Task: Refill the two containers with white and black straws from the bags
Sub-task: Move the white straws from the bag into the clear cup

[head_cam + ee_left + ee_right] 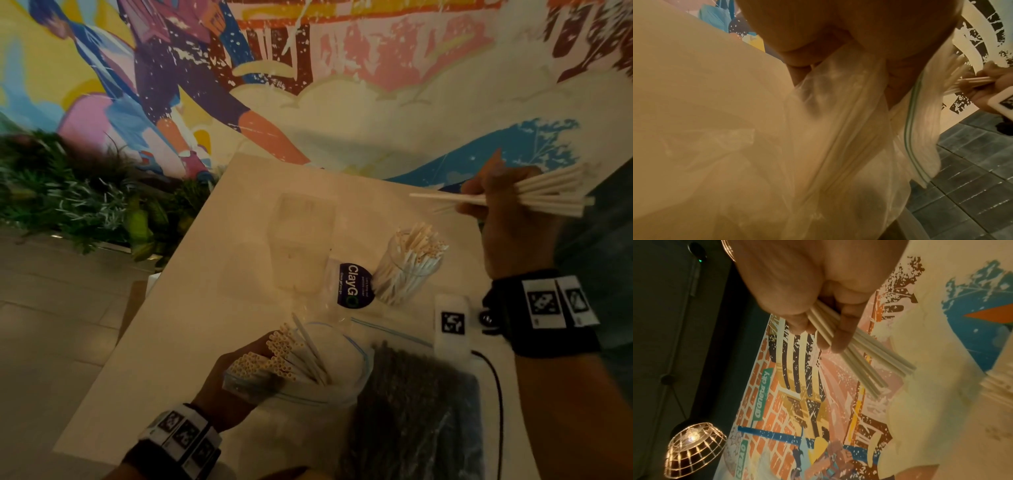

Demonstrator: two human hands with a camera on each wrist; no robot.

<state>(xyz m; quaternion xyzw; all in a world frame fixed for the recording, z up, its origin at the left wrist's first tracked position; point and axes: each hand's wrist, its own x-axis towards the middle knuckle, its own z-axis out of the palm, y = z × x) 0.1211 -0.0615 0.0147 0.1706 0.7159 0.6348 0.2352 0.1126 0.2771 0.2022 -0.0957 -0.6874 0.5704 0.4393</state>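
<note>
My right hand (496, 205) is raised above the table's far right and grips a fanned bundle of white straws (548, 193); the right wrist view shows the fingers (840, 337) curled round those straws (861, 360). Below it stands a clear container (407, 270) holding many white straws. A second clear container with a ClayGo sticker (352, 286) stands to its left, and I see no straws in it. My left hand (236, 377) holds the open zip bag (342, 387) of white straws (277, 356) near the front. The left wrist view shows that bag (838, 129) pinched under my hand (828, 40). A bag of black straws (421, 414) lies at the front right.
The white table (191, 308) stands against a painted mural wall (342, 85). A faint clear box (301, 246) sits behind the containers. Green plants (68, 192) line the floor to the left. A black cable (496, 383) runs along the table's right side.
</note>
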